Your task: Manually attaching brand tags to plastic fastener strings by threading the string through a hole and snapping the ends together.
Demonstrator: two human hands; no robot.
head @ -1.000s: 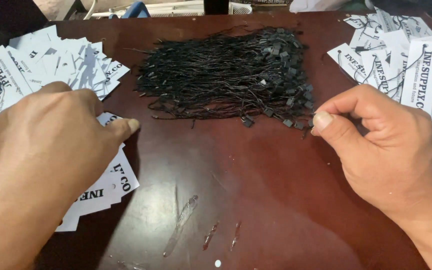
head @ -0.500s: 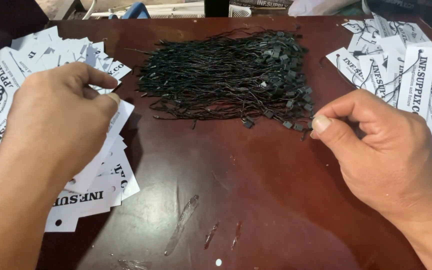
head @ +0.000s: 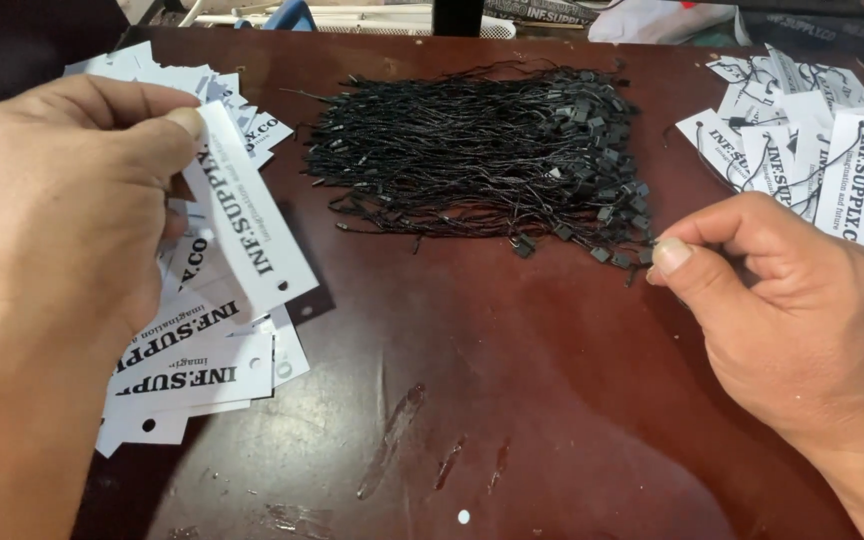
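The head view looks down on a dark reddish-brown worktop [head: 512,400], scuffed and smeared in the near middle. Across its far centre lies a thick bundle of black string fasteners [head: 472,160], each cord ending in a small black lock piece, most of these gathered at the bundle's right edge. At the left sits a loose pile of white card tags [head: 192,370] with black print and a punched hole, none of them visibly carrying a string. At the right lies a second pile of strung tags [head: 802,150], where black cords loop over the cards, so some tags appear finished while many bare ones and a large share of the fasteners remain. The left hand [head: 52,230] is closed on one white tag [head: 247,225], pinched at its upper end between thumb and fingers and lifted at a slant above the left pile. The right hand [head: 792,320] is drawn narrow, thumb and forefinger pressed together right at the bundle's lower right corner; it probably grips a single black cord there, though the strand is too thin to make out for certain.
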